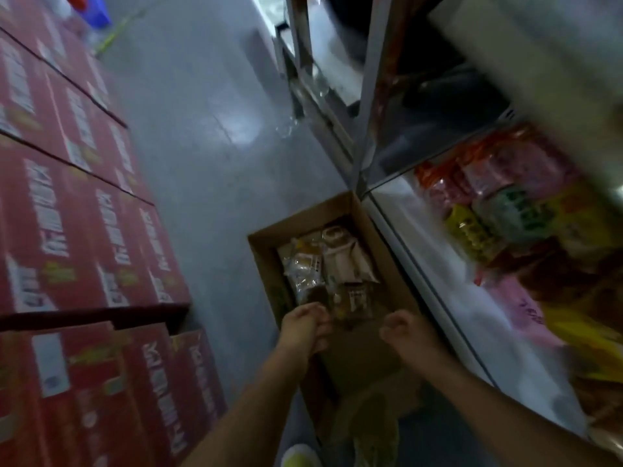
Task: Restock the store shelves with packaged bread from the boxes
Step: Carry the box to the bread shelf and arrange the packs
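An open cardboard box (370, 227) stands on the floor against the shelf unit. Several bread packs lie at its far end: a clear pack with yellowish bread (305, 264), a white and brown pack (344, 261) and a small brown pack (354, 298). My left hand (303, 328) is over the box's left side with curled fingers, right by a dark pack (315, 294); blur hides whether it grips it. My right hand (409, 333) hovers over the box's right side, fingers loosely curled, holding nothing.
The white shelf (424, 254) on the right carries colourful snack packs (505, 224), with metal uprights (367, 129) beside the box. Stacked red cartons (84, 230) wall the left side. Grey floor (202, 129) runs between them. A light shoe (300, 456) shows at the bottom.
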The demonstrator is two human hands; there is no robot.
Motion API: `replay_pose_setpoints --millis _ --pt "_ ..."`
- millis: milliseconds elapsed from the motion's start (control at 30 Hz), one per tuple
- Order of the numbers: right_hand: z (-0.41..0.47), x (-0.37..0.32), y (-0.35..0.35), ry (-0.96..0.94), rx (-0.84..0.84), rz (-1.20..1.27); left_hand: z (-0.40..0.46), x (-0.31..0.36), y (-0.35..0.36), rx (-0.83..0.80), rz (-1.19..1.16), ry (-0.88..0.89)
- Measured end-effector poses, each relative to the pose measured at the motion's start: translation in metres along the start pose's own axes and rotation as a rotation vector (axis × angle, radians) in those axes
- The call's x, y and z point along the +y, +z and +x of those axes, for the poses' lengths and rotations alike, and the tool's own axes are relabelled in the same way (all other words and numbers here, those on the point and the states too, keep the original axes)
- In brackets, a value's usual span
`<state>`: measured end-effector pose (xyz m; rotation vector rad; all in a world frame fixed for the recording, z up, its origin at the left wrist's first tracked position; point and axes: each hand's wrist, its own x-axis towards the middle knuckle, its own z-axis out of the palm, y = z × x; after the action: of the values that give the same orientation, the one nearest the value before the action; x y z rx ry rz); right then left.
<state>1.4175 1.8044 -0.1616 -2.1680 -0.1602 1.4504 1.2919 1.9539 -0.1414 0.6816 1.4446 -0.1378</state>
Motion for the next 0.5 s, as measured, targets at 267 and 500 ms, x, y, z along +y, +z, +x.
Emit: replay_pose_setpoints --millis 267,500 --pt "0.121 -0.001 0.034 0.299 0.070 0.540 0.131 0.014 0.002 0.015 -0.254 -0.094" --pt "0.183 0.011 0.063 0.299 0.232 0.981 0.215 0.010 0.020 0.251 -0.414 -0.085"
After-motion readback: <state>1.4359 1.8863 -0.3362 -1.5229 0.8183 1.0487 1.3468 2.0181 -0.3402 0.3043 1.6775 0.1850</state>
